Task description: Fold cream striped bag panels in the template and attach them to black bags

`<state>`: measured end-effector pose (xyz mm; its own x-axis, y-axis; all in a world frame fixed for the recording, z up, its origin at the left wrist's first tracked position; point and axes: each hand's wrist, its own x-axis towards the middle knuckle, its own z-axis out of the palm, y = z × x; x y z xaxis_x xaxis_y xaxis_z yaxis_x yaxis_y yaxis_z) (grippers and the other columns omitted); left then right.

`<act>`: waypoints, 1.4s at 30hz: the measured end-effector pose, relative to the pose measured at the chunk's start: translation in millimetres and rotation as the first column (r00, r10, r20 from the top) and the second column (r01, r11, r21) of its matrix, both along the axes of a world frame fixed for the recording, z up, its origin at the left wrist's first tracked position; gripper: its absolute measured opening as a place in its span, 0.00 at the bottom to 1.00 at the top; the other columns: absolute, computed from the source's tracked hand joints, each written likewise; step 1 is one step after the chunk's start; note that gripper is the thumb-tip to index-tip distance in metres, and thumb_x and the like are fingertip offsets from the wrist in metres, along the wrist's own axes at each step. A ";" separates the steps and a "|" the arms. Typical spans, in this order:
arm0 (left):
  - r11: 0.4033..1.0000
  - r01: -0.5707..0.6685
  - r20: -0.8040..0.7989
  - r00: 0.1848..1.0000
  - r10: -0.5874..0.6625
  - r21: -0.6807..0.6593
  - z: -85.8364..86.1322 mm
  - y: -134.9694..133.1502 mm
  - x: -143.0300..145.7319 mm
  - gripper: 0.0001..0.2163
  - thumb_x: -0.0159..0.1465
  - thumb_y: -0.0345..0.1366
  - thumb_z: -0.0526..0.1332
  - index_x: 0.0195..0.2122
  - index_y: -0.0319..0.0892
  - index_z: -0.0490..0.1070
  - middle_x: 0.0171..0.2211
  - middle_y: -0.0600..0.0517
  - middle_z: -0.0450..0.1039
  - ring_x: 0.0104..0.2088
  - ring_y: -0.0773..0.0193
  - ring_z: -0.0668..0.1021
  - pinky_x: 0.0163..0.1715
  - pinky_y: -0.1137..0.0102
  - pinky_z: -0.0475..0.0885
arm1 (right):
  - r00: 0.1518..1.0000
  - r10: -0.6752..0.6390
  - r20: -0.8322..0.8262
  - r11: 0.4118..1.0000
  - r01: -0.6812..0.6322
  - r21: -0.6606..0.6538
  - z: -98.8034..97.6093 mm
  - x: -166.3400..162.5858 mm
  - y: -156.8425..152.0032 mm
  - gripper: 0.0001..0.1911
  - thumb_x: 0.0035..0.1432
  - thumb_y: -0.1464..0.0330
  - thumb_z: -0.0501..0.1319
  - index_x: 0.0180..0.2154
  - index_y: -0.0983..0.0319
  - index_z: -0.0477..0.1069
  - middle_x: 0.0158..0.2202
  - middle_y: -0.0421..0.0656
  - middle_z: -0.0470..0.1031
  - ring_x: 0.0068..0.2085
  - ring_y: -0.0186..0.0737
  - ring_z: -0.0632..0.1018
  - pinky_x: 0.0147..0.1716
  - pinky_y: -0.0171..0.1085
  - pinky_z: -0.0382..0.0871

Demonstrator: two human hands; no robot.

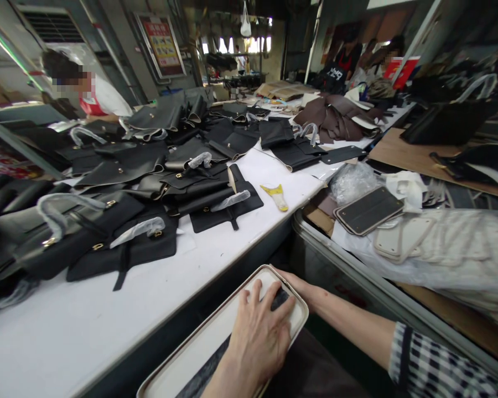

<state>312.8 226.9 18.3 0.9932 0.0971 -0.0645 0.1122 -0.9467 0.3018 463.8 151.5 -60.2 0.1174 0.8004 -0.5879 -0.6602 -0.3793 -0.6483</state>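
A shallow rectangular bag panel (216, 331) lies at a slant over my lap, with a raised brown-edged rim, a cream inner face and a dark strip along it. My left hand (257, 329) rests palm down inside it near the far end, fingers spread and pressing on the inner face. At the far right corner, my right hand (294, 284) grips the panel's rim from outside. Its fingers are largely hidden behind the panel.
Black leather bags (128, 232) with wrapped handles cover much of the white table (216, 260). A yellow-edged scrap (276, 197) lies near its edge. To the right, a bin (336, 249) holds stacked bag panels (369, 210) and plastic. A co-worker (103, 97) bends at the left.
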 end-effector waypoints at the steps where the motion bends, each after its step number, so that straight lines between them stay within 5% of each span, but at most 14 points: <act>1: 1.000 -0.001 0.004 1.000 0.001 -0.007 0.1 0.7 -0.9 0.18 0.67 0.43 0.52 0.59 0.60 0.62 0.65 0.53 0.57 0.61 0.40 0.59 0.53 0.41 0.60 | 0.999 0.033 -0.038 0.999 -0.033 -0.003 5.2 -0.8 -1.2 0.34 0.64 0.45 0.49 0.41 0.68 0.75 0.37 0.52 0.79 0.39 0.46 0.80 0.40 0.43 0.74; 4: 1.000 -0.014 0.022 1.000 0.015 -0.022 -0.8 1.5 -3.4 0.18 0.67 0.44 0.53 0.58 0.60 0.62 0.64 0.53 0.57 0.61 0.41 0.60 0.53 0.41 0.60 | 0.998 0.059 -0.020 0.997 -0.058 0.051 22.3 -4.5 -9.6 0.34 0.63 0.44 0.49 0.45 0.67 0.74 0.42 0.50 0.78 0.43 0.43 0.79 0.47 0.40 0.71; 6: 0.999 -0.025 0.039 0.999 0.026 -0.031 -2.4 1.0 -4.6 0.18 0.66 0.44 0.53 0.58 0.60 0.62 0.64 0.52 0.57 0.61 0.42 0.60 0.53 0.42 0.60 | 0.969 0.047 0.244 0.993 -0.072 0.094 30.0 -5.0 -13.4 0.30 0.64 0.46 0.51 0.46 0.64 0.72 0.44 0.48 0.77 0.46 0.42 0.77 0.48 0.39 0.69; 10: 0.998 -0.035 0.068 0.997 0.038 -0.051 -6.1 -0.5 -6.1 0.19 0.65 0.44 0.54 0.58 0.58 0.62 0.64 0.50 0.56 0.61 0.42 0.59 0.54 0.42 0.60 | 0.661 0.075 0.746 0.994 -0.106 -0.006 28.2 3.9 -4.9 0.25 0.63 0.49 0.53 0.34 0.65 0.72 0.30 0.42 0.74 0.34 0.38 0.74 0.33 0.33 0.66; 15: 0.996 -0.046 0.079 0.996 0.053 -0.079 -9.8 -0.8 -6.7 0.18 0.64 0.44 0.56 0.56 0.57 0.65 0.63 0.50 0.58 0.61 0.39 0.59 0.55 0.39 0.59 | 0.362 0.122 0.924 0.988 -0.131 -0.079 24.0 16.8 15.0 0.25 0.61 0.55 0.55 0.18 0.62 0.59 0.17 0.36 0.59 0.22 0.32 0.61 0.23 0.35 0.49; 18: 0.994 -0.053 0.081 0.995 0.061 -0.100 -13.1 -0.3 -6.0 0.19 0.63 0.45 0.57 0.56 0.57 0.64 0.63 0.50 0.58 0.61 0.38 0.59 0.55 0.38 0.58 | 0.215 0.110 0.971 0.986 -0.150 -0.078 29.0 15.5 16.4 0.24 0.64 0.58 0.51 0.18 0.62 0.59 0.17 0.37 0.61 0.22 0.32 0.63 0.24 0.36 0.49; 22: 0.991 -0.061 0.079 0.994 0.070 -0.116 -17.3 0.2 -5.3 0.17 0.63 0.45 0.58 0.54 0.56 0.66 0.63 0.49 0.57 0.62 0.37 0.58 0.56 0.37 0.56 | 0.121 0.098 0.988 0.985 -0.152 -0.079 31.9 10.8 13.4 0.23 0.66 0.59 0.48 0.20 0.61 0.59 0.19 0.39 0.65 0.22 0.33 0.65 0.24 0.36 0.50; 26: 0.992 -0.057 0.076 0.995 0.066 -0.112 -15.5 0.6 -5.4 0.15 0.63 0.44 0.58 0.51 0.55 0.67 0.63 0.49 0.56 0.62 0.38 0.58 0.56 0.37 0.55 | 0.116 0.081 0.990 0.989 -0.130 -0.065 31.6 9.3 12.8 0.22 0.66 0.60 0.49 0.21 0.61 0.60 0.19 0.39 0.66 0.22 0.34 0.66 0.25 0.37 0.51; 30: 0.994 -0.054 0.092 0.994 0.063 -0.094 -9.3 1.8 -5.4 0.15 0.63 0.43 0.58 0.51 0.55 0.67 0.62 0.50 0.58 0.60 0.40 0.60 0.55 0.39 0.58 | 0.211 0.064 0.975 0.996 -0.081 -0.048 32.3 7.7 4.5 0.23 0.65 0.58 0.52 0.20 0.61 0.63 0.18 0.38 0.65 0.23 0.34 0.65 0.25 0.36 0.52; 34: 0.996 -0.039 0.101 0.994 0.046 -0.077 -6.1 3.0 -5.8 0.17 0.63 0.43 0.57 0.53 0.56 0.66 0.61 0.51 0.59 0.59 0.41 0.62 0.54 0.41 0.60 | 0.383 0.026 0.923 0.999 -0.028 -0.016 31.6 -2.7 -18.1 0.19 0.64 0.57 0.54 0.30 0.63 0.75 0.28 0.41 0.75 0.31 0.39 0.74 0.30 0.34 0.63; 38: 0.998 -0.030 0.094 0.995 0.035 -0.059 -6.1 2.7 -6.3 0.16 0.64 0.42 0.56 0.54 0.55 0.65 0.60 0.50 0.61 0.59 0.41 0.62 0.52 0.42 0.60 | 0.703 -0.124 0.700 0.992 0.085 0.090 30.2 -18.0 -37.6 0.20 0.61 0.56 0.58 0.46 0.62 0.77 0.40 0.45 0.79 0.45 0.47 0.77 0.40 0.37 0.70; 40: 0.998 -0.033 0.095 0.995 0.038 -0.055 -5.9 2.2 -6.5 0.16 0.64 0.41 0.56 0.54 0.56 0.65 0.61 0.51 0.61 0.59 0.41 0.62 0.52 0.42 0.60 | 0.681 -0.151 0.716 0.988 0.132 0.083 29.8 -22.5 -41.0 0.19 0.60 0.56 0.60 0.44 0.61 0.78 0.40 0.45 0.80 0.45 0.49 0.77 0.42 0.38 0.70; 42: 0.998 -0.032 0.095 0.995 0.038 -0.059 -5.4 1.6 -6.8 0.17 0.64 0.42 0.56 0.55 0.57 0.64 0.61 0.51 0.61 0.59 0.42 0.62 0.52 0.43 0.61 | 0.511 -0.108 0.853 0.988 0.151 0.035 29.7 -24.3 -41.2 0.17 0.60 0.57 0.59 0.37 0.61 0.80 0.35 0.44 0.80 0.40 0.48 0.78 0.38 0.38 0.69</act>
<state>306.1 228.4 12.8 0.9911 0.1309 0.0248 0.1128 -0.9235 0.3667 439.5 110.2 -30.5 0.6784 0.7127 -0.1787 0.1537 -0.3755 -0.9140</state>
